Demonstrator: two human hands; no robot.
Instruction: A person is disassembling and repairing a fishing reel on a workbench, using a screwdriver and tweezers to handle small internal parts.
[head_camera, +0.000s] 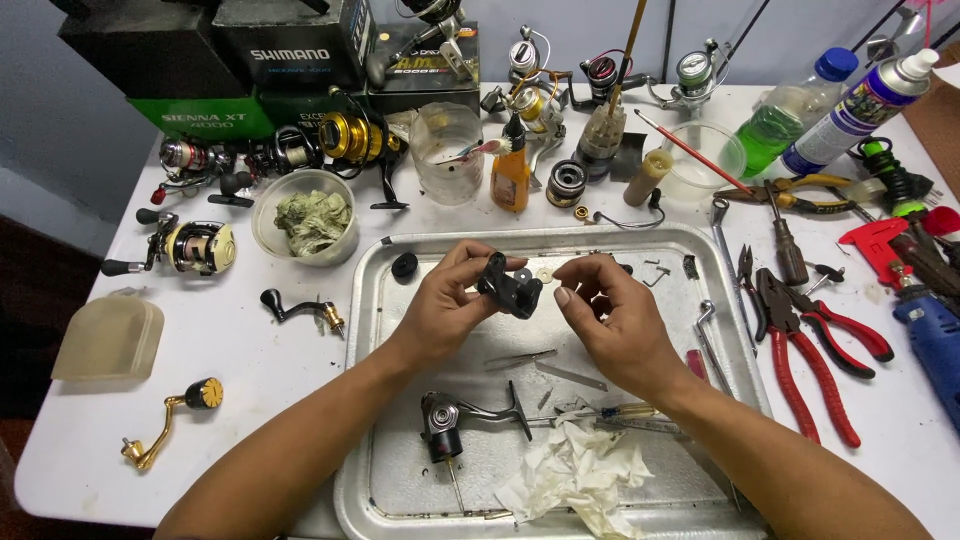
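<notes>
My left hand (447, 300) grips a small black reel part (509, 286) above the metal tray (366, 400). My right hand (612, 312) is just to its right, thumb and forefinger pinching a tiny pale washer (544, 275) that touches or nearly touches the black part. On the tray below lie a reel body with a rotor (443, 420), tweezers (520, 357), a screwdriver (610, 412) and a crumpled white cloth (575, 470). A small black knob (404, 266) rests at the tray's upper left corner.
Red-handled pliers (815, 345), wrenches and a blue drill (930, 330) lie right of the tray. Several fishing reels (195, 245), boxes, a tub of rags (312, 222), an orange oil bottle (510, 170), cups and spray bottles crowd the table's back. Loose handles (165, 425) lie at left.
</notes>
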